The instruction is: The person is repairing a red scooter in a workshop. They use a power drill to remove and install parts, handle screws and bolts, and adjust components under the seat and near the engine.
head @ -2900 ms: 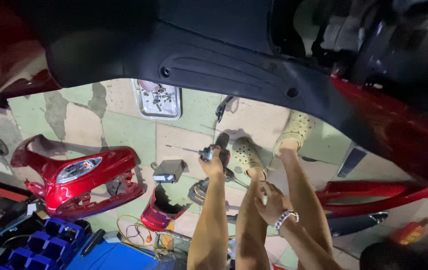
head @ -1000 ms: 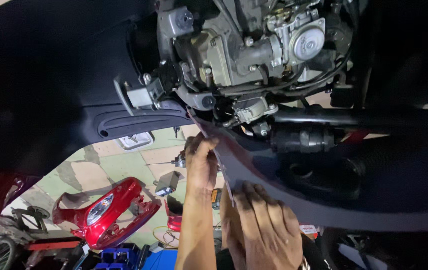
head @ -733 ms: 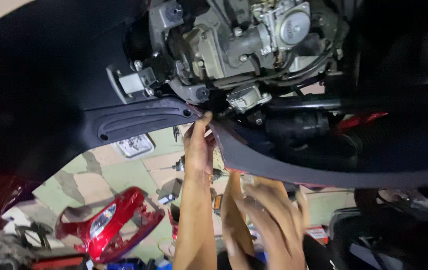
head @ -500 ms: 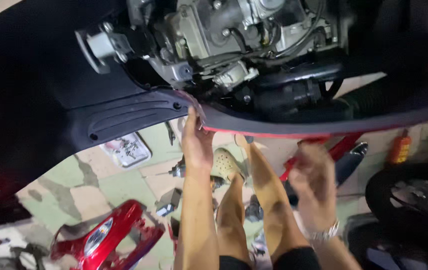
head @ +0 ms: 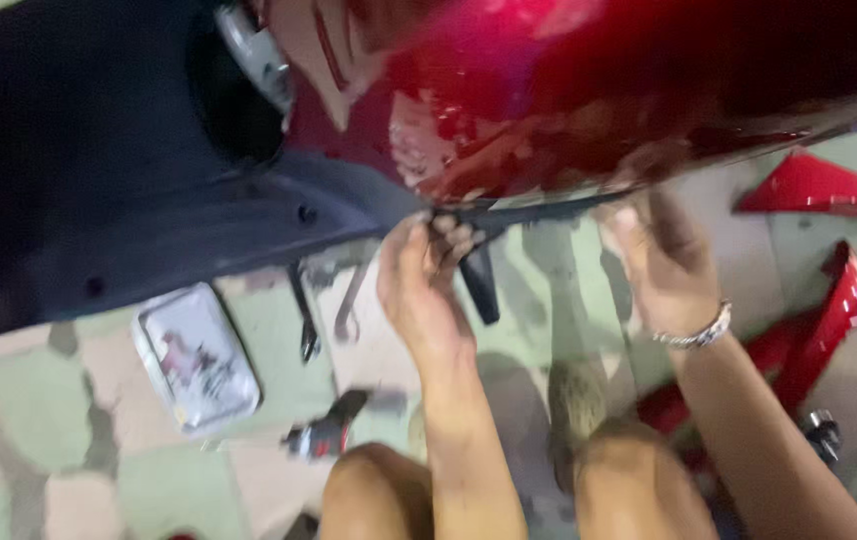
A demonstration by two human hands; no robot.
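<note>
The picture is blurred by motion. My left hand (head: 424, 275) reaches up to the lower edge of a scooter's dark plastic underside panel (head: 179, 235), fingers curled on the edge where it meets the red body panel (head: 589, 110). My right hand (head: 659, 255), with a metal bracelet on the wrist, is raised with fingers spread, pressing against the lower rim of the red panel. A dark handle-like object (head: 479, 285) hangs just below my left fingers; whether I hold it I cannot tell.
On the tiled floor lie a flat grey tray (head: 194, 360), a spanner and pliers (head: 324, 310), and a small power tool (head: 324, 435). Loose red scooter panels (head: 829, 300) lie at the right. My knees (head: 509, 490) are at the bottom.
The view swung from the exposed engine to the red body panel. My left hand stays on the panel edge. My right hand rose from beside my knee to the red panel's rim.
</note>
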